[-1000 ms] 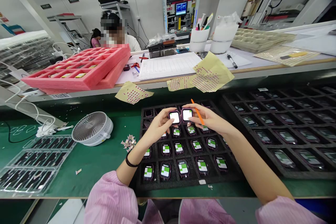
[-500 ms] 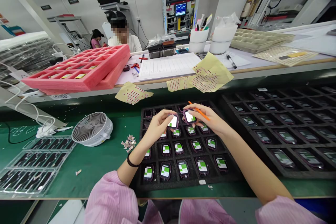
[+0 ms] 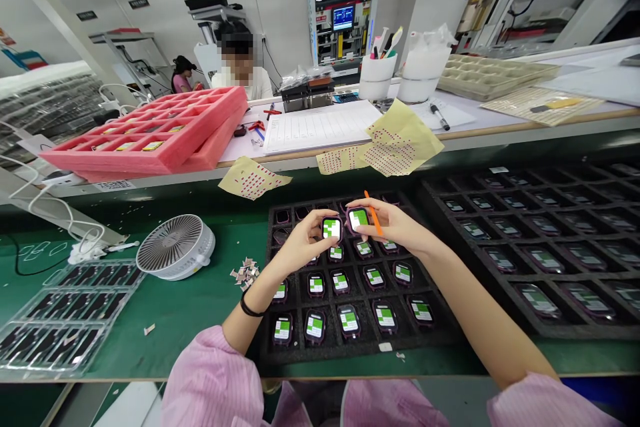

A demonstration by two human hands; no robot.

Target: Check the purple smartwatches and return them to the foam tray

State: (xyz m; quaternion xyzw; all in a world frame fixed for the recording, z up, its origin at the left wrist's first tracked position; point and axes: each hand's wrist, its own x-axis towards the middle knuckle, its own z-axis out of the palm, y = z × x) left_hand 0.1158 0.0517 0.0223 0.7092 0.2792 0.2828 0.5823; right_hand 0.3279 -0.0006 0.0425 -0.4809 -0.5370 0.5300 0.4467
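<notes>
My left hand is closed on a smartwatch body with a dark purple frame and a lit green-and-white screen. Right beside it, my right hand grips a second smartwatch body, its screen lit in the same colours. An orange stick-like tool also sits between the fingers of that hand. Both watches are raised above a black foam tray. In the tray's compartments lie several more watch bodies with lit screens; my hands hide part of the back rows.
A second black foam tray with watch bodies lies at the right. To the left are a white fan, small scraps and a clear plastic tray. Yellow sticker sheets hang over the shelf edge; a pink foam tray sits above.
Both watch screens have turned from mostly white to green and white. The orange tool has swung more upright in my right hand. The person behind the shelf has shifted slightly right.
</notes>
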